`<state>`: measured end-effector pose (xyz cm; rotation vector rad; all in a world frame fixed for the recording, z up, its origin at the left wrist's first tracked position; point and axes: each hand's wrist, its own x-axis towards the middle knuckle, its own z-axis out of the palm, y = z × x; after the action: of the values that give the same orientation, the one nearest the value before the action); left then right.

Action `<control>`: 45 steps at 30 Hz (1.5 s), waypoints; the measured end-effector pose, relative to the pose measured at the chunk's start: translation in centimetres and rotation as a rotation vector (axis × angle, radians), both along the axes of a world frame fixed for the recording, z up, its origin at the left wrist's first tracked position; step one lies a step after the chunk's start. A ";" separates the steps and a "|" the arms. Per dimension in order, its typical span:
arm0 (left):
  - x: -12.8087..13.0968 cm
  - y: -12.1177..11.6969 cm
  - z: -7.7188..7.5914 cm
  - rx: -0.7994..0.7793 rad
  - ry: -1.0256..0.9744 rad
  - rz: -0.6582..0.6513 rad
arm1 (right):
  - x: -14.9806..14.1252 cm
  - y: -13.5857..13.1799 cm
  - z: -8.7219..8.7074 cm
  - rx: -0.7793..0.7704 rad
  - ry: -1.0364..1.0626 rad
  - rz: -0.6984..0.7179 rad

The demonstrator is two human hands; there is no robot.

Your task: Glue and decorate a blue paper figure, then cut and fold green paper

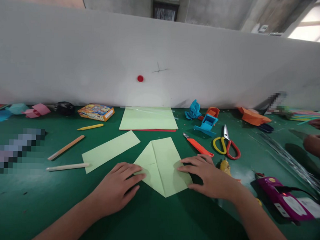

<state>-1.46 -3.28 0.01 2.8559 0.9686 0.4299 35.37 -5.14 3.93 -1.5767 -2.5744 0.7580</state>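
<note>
A light green sheet of paper [167, 162] with crease lines lies on the green table in front of me, one corner pointing towards me. The fingertips of my left hand [121, 187] rest on its left corner, fingers stretched out. On its right edge lie the spread fingers of my right hand [207, 176]. Neither hand grips anything. To the left is a separate light green paper strip [110, 151]. Just beyond my right hand are an orange utility knife [199, 146] and scissors [227, 145] with one yellow and one red handle.
A stack of green paper [149, 119] lies at the back, near an orange-yellow box [96, 112]. Blue folded paper [207, 123] and an orange paper piece [254, 117] stand right of it. A purple power strip [284, 199] lies right. Another person's hand [316, 146] is at the right edge.
</note>
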 end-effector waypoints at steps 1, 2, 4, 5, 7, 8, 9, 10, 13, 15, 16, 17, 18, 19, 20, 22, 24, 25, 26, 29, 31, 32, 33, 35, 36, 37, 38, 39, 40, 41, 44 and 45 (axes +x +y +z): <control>0.0 0.0 0.0 0.000 0.000 0.003 | 0.0 0.0 0.0 0.005 -0.001 0.000; 0.0 0.0 0.0 0.001 0.003 0.003 | -0.1 0.0 0.0 0.010 -0.003 0.003; 0.0 0.1 0.0 0.001 0.012 0.003 | -0.1 0.0 -0.1 0.027 -0.004 0.009; -0.1 0.1 0.0 -0.002 0.016 0.006 | -0.2 0.0 -0.1 0.035 -0.001 0.014; -0.2 0.2 -0.1 -0.016 0.019 0.011 | -0.2 0.1 -0.1 0.051 0.013 0.021; -0.2 0.2 -0.2 -0.027 0.020 0.013 | -0.2 0.1 -0.1 0.055 0.021 0.025; -0.3 0.3 -0.2 -0.037 0.018 0.015 | -0.2 0.1 -0.1 0.059 0.028 0.027; -0.3 0.3 -0.2 -0.044 0.013 0.013 | -0.3 0.1 -0.1 0.060 0.034 0.030; -0.2 0.3 -0.1 -0.052 0.010 0.003 | -0.3 0.1 -0.3 0.068 0.042 0.040; -0.2 0.3 0.0 -0.056 0.022 0.005 | -0.3 0.0 -0.3 0.081 0.045 0.049; -0.2 0.3 0.0 -0.062 0.031 0.009 | -0.3 0.0 -0.4 0.088 0.047 0.051; -0.2 0.3 0.0 -0.069 0.038 0.013 | -0.3 0.0 -0.4 0.094 0.050 0.053; -0.2 0.3 0.0 -0.076 0.042 0.017 | -0.3 0.0 -0.5 0.096 0.052 0.055; -0.2 0.4 0.0 -0.084 0.044 0.021 | -0.3 0.0 -0.5 0.099 0.054 0.055; -0.2 0.4 0.0 -0.091 0.046 0.023 | -0.3 0.0 -0.6 0.097 0.056 0.056; -0.3 0.4 -0.1 -0.101 0.050 0.030 | -0.2 0.0 -0.8 0.091 0.062 0.062; -0.3 0.4 -0.1 -0.111 0.059 0.039 | -0.1 0.0 -1.0 0.089 0.072 0.069; -0.3 0.5 -0.1 -0.114 0.062 0.042 | -0.1 0.0 -1.2 0.093 0.077 0.076; -0.4 0.5 -0.2 -0.115 0.062 0.047 | -0.1 0.0 -1.3 0.101 0.083 0.087; -0.6 0.5 -0.3 -0.108 0.045 0.061 | -0.5 0.1 -1.6 0.147 0.109 0.131; -0.8 0.4 -0.4 -0.100 0.029 0.061 | -0.7 0.2 -1.7 0.200 0.143 0.172; -0.9 0.3 -0.4 -0.097 0.026 0.052 | -0.9 0.2 -1.7 0.231 0.157 0.189; -0.9 0.3 -0.4 -0.094 0.023 0.042 | -0.9 0.2 -1.7 0.262 0.169 0.202; -0.9 0.1 -0.3 -0.085 0.016 0.035 | -1.0 0.1 -1.7 0.307 0.175 0.211; -0.9 0.0 -0.3 -0.081 0.014 0.041 | -1.0 0.1 -1.7 0.317 0.172 0.210; -0.8 0.0 -0.2 -0.075 0.014 0.047 | -1.0 0.1 -1.7 0.320 0.170 0.208; -0.8 0.0 -0.2 -0.072 0.017 0.051 | -1.0 0.0 -1.7 0.320 0.171 0.208; -0.8 0.0 -0.2 -0.071 0.028 0.047 | -1.0 0.0 -1.7 0.318 0.172 0.210; -0.8 0.1 -0.2 -0.072 0.041 0.036 | -1.0 -0.1 -1.6 0.313 0.174 0.212; -0.8 0.2 -0.2 -0.073 0.050 0.025 | -1.1 -0.1 -1.6 0.306 0.174 0.214; -0.7 0.5 -0.3 -0.074 0.048 0.021 | -1.5 -0.3 -1.5 0.280 0.163 0.218; -0.7 0.6 -0.3 -0.074 0.041 0.032 | -1.7 -0.4 -1.4 0.272 0.159 0.223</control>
<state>-2.20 -2.72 -0.34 2.7967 1.0162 0.3318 33.68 -5.58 2.48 -1.1223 -2.6269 0.4936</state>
